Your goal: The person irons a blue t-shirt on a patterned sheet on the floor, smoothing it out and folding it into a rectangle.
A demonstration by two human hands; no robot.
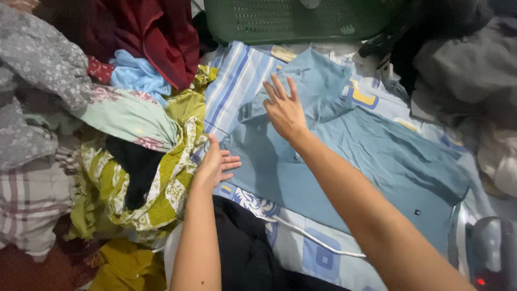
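Note:
A dusty blue garment (pixel 371 156) lies spread flat on a patterned blue and white sheet (pixel 237 81). My right hand (pixel 284 106) hovers over or rests on its upper left part, fingers apart, holding nothing. My left hand (pixel 216 161) rests at the garment's left edge with fingers loosely curled, touching the cloth beside the yellow-green floral fabric (pixel 167 183). Whether it grips the edge is unclear.
A pile of clothes fills the left: grey floral (pixel 37 59), dark red (pixel 156 32), light blue (pixel 137 73), plaid (pixel 29 199). A green laundry basket (pixel 291 19) stands at the top. A white cord (pixel 318 240) runs to an iron (pixel 487 258) at bottom right. Dark clothing (pixel 463 59) lies top right.

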